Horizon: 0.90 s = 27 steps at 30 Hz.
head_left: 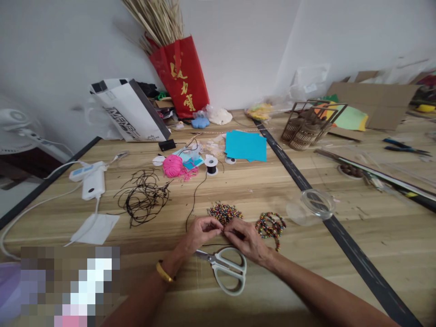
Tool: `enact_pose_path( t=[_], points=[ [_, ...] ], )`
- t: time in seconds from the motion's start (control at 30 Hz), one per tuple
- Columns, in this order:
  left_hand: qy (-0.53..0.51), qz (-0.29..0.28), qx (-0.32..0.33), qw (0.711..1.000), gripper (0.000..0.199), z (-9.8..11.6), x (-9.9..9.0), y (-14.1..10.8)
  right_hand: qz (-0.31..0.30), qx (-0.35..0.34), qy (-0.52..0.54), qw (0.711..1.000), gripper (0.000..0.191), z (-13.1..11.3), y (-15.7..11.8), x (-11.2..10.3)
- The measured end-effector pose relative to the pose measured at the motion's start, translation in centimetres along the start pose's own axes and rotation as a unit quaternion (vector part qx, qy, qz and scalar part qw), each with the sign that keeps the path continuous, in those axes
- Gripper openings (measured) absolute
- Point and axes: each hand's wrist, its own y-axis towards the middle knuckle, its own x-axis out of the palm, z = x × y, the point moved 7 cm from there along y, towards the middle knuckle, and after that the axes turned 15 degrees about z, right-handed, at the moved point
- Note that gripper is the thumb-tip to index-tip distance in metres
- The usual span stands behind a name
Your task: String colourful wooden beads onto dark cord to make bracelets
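Observation:
My left hand (pixel 203 230) and my right hand (pixel 248 238) meet at their fingertips, both closed in a pinch. What sits between the fingers is tiny and mostly hidden. A thin black cord (pixel 194 200) runs from a small spool (pixel 211 166) down behind my left hand, and a stretch of it shows below, leading toward my right hand. Just beyond the fingertips lies a pile of loose multicoloured beads (pixel 225 211). Strung beads (pixel 270 225) lie coiled to the right of my right hand. White-handled scissors (pixel 229 268) rest on the table below both hands.
A tangle of black cord (pixel 143 198), pink yarn (pixel 173 166) and blue sheets (pixel 245 146) lie on the wooden table. At the right are a clear round container (pixel 317 203), wicker baskets (pixel 301 134) and pliers (pixel 405 147). A power strip (pixel 93 180) with cables is at left.

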Motion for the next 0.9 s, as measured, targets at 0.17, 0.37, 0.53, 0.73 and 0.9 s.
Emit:
enact_pose_path(
  t=[0.17, 0.37, 0.53, 0.73, 0.9],
  points=[
    [-0.012, 0.008, -0.025, 1.000, 0.026, -0.3, -0.1, 0.2, -0.008, 0.003, -0.002, 1.000, 0.016, -0.1, -0.1, 0.0],
    [-0.019, 0.005, -0.029, 0.999, 0.028, -0.7, -0.2, 0.2, -0.004, 0.008, -0.001, 1.000, 0.016, -0.2, 0.0, 0.0],
    [-0.022, 0.005, -0.021, 1.000, 0.029, -1.2, -0.2, 0.3, -0.005, 0.012, -0.005, 1.000, 0.016, -0.3, 0.0, 0.0],
    [-0.027, 0.003, -0.019, 0.999, 0.029, -1.0, -0.2, 0.3, -0.007, 0.018, -0.004, 1.000, 0.017, -0.2, -0.1, 0.0],
    [-0.021, 0.003, -0.020, 1.000, 0.030, -0.8, -0.1, 0.2, -0.007, 0.020, -0.006, 1.000, 0.019, -0.1, -0.1, 0.1]
  ],
)
